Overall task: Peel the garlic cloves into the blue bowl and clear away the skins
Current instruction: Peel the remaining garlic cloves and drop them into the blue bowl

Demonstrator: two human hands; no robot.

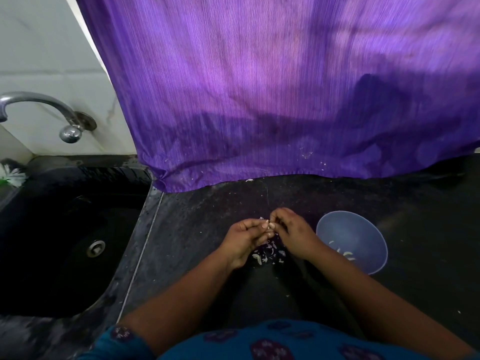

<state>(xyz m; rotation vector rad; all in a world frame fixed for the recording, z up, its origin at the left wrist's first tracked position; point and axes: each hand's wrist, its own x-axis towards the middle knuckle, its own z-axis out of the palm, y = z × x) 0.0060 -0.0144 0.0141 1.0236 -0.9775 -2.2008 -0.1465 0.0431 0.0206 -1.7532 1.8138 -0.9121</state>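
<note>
My left hand and my right hand meet over the dark counter, fingers curled, both pinching one small garlic clove between their fingertips. Below them lies a small heap of pale garlic skins on the counter. The blue bowl stands just right of my right hand, with a few peeled cloves at its bottom.
A black sink with a metal drain fills the left, a chrome tap above it. A purple cloth hangs at the back and drapes onto the dark counter. Stray skin flecks dot the counter.
</note>
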